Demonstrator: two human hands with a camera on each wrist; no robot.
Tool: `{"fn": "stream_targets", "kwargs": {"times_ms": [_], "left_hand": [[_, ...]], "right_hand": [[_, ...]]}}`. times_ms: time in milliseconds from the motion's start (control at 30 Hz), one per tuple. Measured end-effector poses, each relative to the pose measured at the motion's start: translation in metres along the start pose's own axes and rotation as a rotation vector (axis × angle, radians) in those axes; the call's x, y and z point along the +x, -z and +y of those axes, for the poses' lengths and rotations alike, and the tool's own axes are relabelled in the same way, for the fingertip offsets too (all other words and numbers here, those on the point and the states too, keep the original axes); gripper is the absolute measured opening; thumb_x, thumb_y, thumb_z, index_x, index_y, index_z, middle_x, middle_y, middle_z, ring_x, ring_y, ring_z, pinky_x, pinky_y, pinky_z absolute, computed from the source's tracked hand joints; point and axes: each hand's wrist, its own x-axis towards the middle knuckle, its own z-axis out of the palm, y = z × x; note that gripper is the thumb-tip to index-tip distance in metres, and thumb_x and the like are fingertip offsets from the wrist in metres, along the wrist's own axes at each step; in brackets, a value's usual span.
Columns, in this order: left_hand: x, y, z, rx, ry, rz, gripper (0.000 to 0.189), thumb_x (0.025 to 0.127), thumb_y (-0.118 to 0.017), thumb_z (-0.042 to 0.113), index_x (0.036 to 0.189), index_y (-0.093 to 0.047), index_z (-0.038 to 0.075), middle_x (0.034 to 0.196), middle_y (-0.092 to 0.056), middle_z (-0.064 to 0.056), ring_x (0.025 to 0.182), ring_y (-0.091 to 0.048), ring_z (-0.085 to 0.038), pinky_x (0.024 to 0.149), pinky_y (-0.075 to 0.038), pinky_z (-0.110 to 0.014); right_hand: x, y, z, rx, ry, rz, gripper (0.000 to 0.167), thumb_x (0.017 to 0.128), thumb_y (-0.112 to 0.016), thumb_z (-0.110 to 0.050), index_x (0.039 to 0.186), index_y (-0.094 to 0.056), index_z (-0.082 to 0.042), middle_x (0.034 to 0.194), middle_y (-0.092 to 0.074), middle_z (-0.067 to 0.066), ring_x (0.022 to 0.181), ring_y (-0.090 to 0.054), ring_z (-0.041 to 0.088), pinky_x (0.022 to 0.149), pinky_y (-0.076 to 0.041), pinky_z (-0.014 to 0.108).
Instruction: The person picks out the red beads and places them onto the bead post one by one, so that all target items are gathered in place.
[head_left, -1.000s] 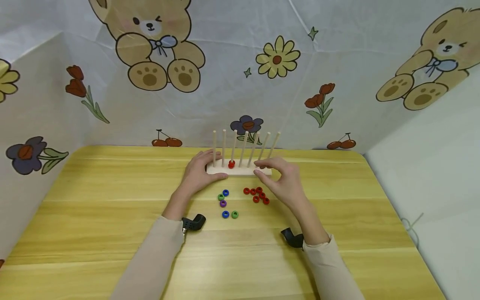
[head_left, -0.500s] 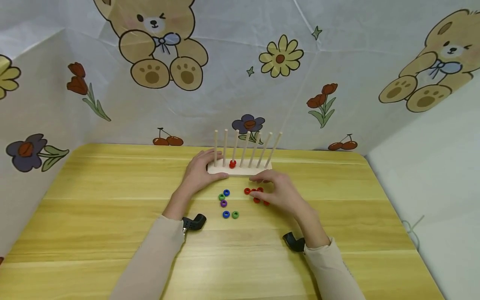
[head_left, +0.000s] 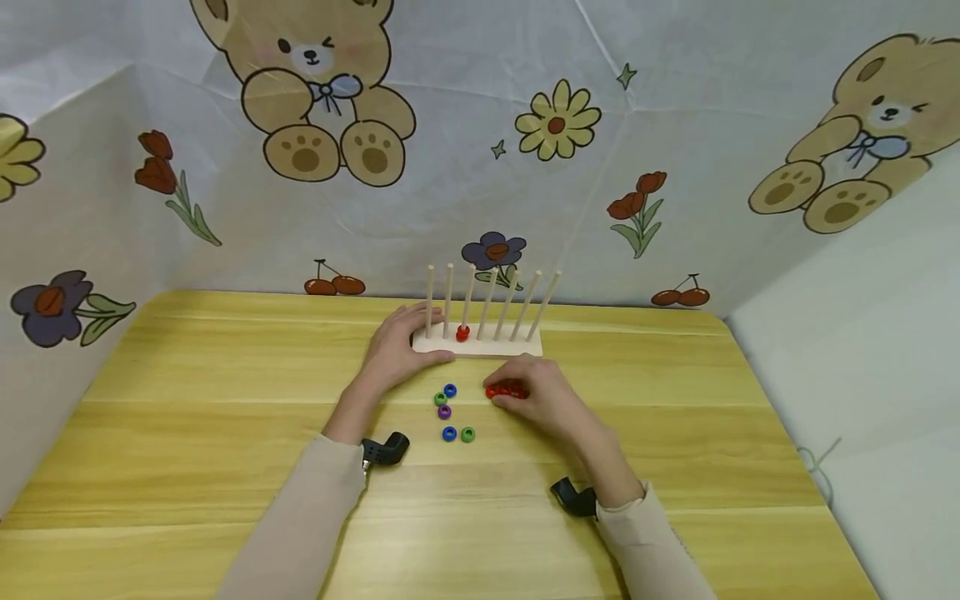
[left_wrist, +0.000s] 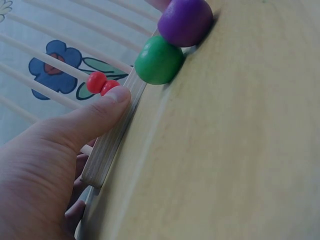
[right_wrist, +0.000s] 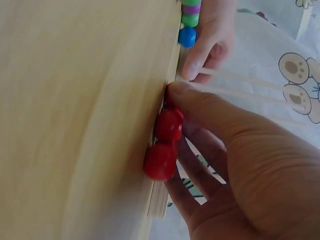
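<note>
My left hand (head_left: 396, 348) grips the left end of a wooden peg stand (head_left: 498, 347), thumb along its front edge and fingers behind. A row of upright pegs rises from the base, and red beads (head_left: 462, 333) sit low on the third peg from the left. In front of the stand, my right hand (head_left: 546, 396) is down at a cluster of loose red beads (head_left: 506, 389). Its thumb and forefinger pinch the leftmost one, which the thumb mostly covers in the right wrist view. Two more red beads (right_wrist: 169, 125) show beside that thumb.
Left of the red cluster lie loose blue (head_left: 449, 433), green (head_left: 468, 434) and purple (head_left: 445, 412) beads on the wooden table (head_left: 420, 533). Behind the stand hangs a cloth (head_left: 450, 192) printed with bears and flowers. A black wrist camera (head_left: 573, 498) sits at each sleeve.
My right hand has come down from the right side of the stand toward me, onto the loose red beads, and its fingers have closed in. The left hand stays on the stand.
</note>
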Motion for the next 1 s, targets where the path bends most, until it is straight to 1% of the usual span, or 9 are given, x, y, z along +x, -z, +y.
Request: {"fn": "stream_targets", "kwargs": {"times_ms": [233,367,467,600,667,867,1000], "left_hand": [[-0.004,-0.001,0.002,-0.009,0.013,-0.004,0.073,0.081,-0.09,0.048,0.143,-0.067,0.016,0.16,-0.053,-0.007,0.157,-0.035,-0.03,0.135,-0.019,-0.048],[-0.005,-0.002,0.002,-0.005,0.011,-0.002,0.073,0.081,-0.09,0.049,0.143,-0.067,0.016,0.16,-0.054,-0.006,0.157,-0.036,-0.029,0.136,-0.018,-0.046],[-0.005,-0.003,0.002,-0.001,0.005,0.0,0.073,0.081,-0.09,0.049,0.142,-0.068,0.016,0.159,-0.054,-0.006,0.157,-0.037,-0.028,0.136,-0.018,-0.045],[-0.005,-0.003,0.004,-0.004,0.001,-0.003,0.074,0.081,-0.09,0.049,0.143,-0.067,0.016,0.16,-0.054,-0.006,0.157,-0.037,-0.029,0.136,-0.018,-0.046],[-0.006,-0.004,0.004,-0.006,0.009,-0.004,0.074,0.081,-0.09,0.049,0.143,-0.067,0.017,0.161,-0.053,-0.006,0.157,-0.035,-0.029,0.135,-0.018,-0.047],[-0.007,-0.002,0.005,-0.006,0.015,0.005,0.074,0.081,-0.091,0.048,0.143,-0.067,0.017,0.16,-0.053,-0.007,0.157,-0.036,-0.029,0.135,-0.019,-0.047],[-0.008,-0.001,0.004,-0.006,0.011,0.004,0.074,0.08,-0.091,0.049,0.143,-0.067,0.017,0.159,-0.054,-0.007,0.156,-0.037,-0.029,0.135,-0.019,-0.047]], "right_hand": [[-0.002,-0.005,-0.002,-0.009,-0.006,0.012,0.019,0.09,-0.084,-0.013,0.109,-0.081,-0.016,0.107,-0.079,-0.005,0.103,-0.069,0.013,0.093,-0.059,0.037],[-0.003,-0.004,-0.003,-0.017,0.008,0.043,0.017,0.092,-0.083,-0.014,0.108,-0.081,-0.016,0.104,-0.078,-0.005,0.094,-0.069,0.013,0.083,-0.06,0.034],[-0.005,-0.002,-0.005,0.009,0.008,0.081,0.016,0.092,-0.082,-0.014,0.108,-0.08,-0.015,0.101,-0.077,-0.004,0.089,-0.071,0.014,0.079,-0.062,0.035],[-0.005,0.002,-0.009,0.049,-0.016,0.121,0.017,0.091,-0.083,-0.013,0.107,-0.081,-0.014,0.101,-0.077,-0.005,0.094,-0.075,0.016,0.081,-0.065,0.04],[-0.003,0.004,-0.012,0.051,-0.014,0.136,0.017,0.091,-0.084,-0.012,0.108,-0.081,-0.013,0.101,-0.077,-0.006,0.095,-0.075,0.017,0.081,-0.065,0.041],[0.008,0.012,-0.022,0.036,0.056,0.204,0.016,0.091,-0.083,-0.009,0.107,-0.081,-0.013,0.102,-0.078,-0.003,0.095,-0.075,0.018,0.085,-0.066,0.041],[0.014,0.019,-0.031,0.079,0.077,0.254,0.018,0.091,-0.082,-0.006,0.109,-0.08,-0.01,0.105,-0.078,0.001,0.095,-0.077,0.02,0.087,-0.067,0.041]]}}
